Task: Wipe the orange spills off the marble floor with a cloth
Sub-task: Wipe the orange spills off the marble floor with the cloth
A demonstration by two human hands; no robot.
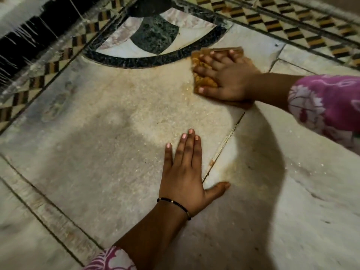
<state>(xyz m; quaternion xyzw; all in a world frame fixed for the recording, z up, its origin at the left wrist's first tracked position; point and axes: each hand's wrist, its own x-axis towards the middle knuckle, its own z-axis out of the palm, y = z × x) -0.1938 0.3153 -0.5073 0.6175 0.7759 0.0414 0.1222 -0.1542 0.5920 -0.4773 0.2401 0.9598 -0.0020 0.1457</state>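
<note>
An orange-stained cloth lies flat on the pale marble floor, just below the dark curved inlay. My right hand presses down on it with fingers spread and mostly straight, covering most of the cloth. My left hand rests flat on the floor nearer to me, fingers straight, thumb out to the right, holding nothing. A faint orange smear follows the joint line between slabs beside my left hand. Pale specks dot the marble left of the cloth.
A round inlay of green, pink and white stone sits at the top centre. Checkered black-and-tan borders run along the top right and the left. A dark fringed edge lies at the top left.
</note>
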